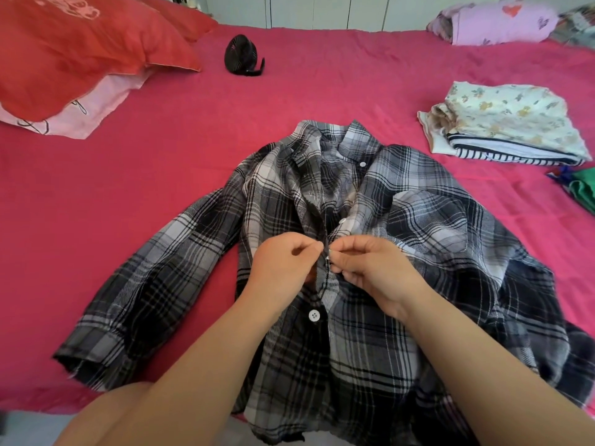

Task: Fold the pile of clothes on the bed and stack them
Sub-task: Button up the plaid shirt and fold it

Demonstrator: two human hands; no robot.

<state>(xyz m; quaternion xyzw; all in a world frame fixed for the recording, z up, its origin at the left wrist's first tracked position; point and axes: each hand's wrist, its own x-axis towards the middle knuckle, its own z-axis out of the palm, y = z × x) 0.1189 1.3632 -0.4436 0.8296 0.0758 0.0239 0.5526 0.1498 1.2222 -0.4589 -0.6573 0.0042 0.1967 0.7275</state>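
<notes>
Your left hand (283, 268) is pinching one front edge of the plaid shirt (402, 333), thumb and forefinger curled tight on the fabric. Your right hand (370, 268) is pinching the opposite edge right beside it, so both sets of fingertips nearly meet over the middle of the shirt front. Something tiny and white peeks out at your right fingertips, can't tell if it's a button.

Scanning from the left: a red pillow (80, 49) sits in the far corner on top of a pink pillowcase (93, 114), both on the hot pink bed (193, 162). A bit further along there's a small black round object (243, 56) with a slatted face, well apart from the clothes.

Then the shirt itself, lying front up in the middle of the bed, collar pointing away from you and hem reaching past the near edge. One sleeve (145, 284) is spread out flat to the left, and the other side is bunched up. A white button (314, 315) just below your hands looks done up. Above your hands the front gapes open up to the collar.

Off to the right sits the folded stack (502, 130), a floral piece (515, 107) on top of a striped piece (502, 152), well apart from the shirt. Green cloth (584, 191) pokes in at the right edge, and a lilac bundle (502, 22) sits in the far right corner.
</notes>
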